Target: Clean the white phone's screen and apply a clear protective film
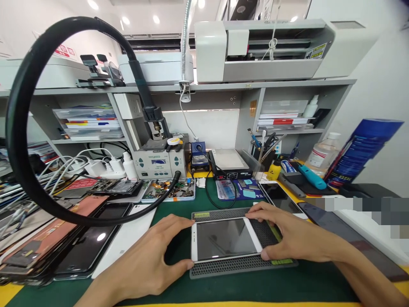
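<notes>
A white tablet (226, 239) with a dark, glossy screen lies flat and sideways on a grey perforated mat (220, 269). My left hand (156, 251) touches its left end, forefinger at the upper left corner and thumb at the lower left. At the opposite end, my right hand (292, 234) has its fingertips on the upper right corner and its thumb at the lower right. The tablet is held by its edges between both hands. Part of the mat's right side is hidden behind my right hand.
A thick black hose (14, 128) arches over the left side from a rework station (159, 162). Stacked device parts (57, 234) fill the left. A parts tray (168, 190), a white phone (283, 198) and a clear bottle (322, 153) stand around the green work mat (179, 294).
</notes>
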Available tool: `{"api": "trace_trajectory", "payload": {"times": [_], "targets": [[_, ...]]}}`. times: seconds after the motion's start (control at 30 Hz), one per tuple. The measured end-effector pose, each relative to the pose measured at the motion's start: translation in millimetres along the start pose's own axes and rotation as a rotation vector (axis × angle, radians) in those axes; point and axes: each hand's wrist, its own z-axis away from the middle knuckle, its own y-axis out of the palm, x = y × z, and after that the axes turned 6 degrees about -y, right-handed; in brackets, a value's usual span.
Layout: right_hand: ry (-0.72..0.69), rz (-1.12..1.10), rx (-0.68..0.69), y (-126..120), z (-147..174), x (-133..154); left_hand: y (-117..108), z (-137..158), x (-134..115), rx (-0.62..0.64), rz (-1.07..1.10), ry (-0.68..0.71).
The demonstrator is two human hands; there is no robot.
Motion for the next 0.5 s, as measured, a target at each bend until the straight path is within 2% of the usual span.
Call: {"api": "trace_trajectory", "payload": {"times": [0.23, 0.5], "targets": [[0.014, 0.036, 0.026, -4, 3, 7, 4, -2, 4, -0.001, -0.041, 0.037], [0.023, 0.042, 0.045, -6, 4, 14, 5, -2, 6, 0.029, -0.085, 0.019]]}}
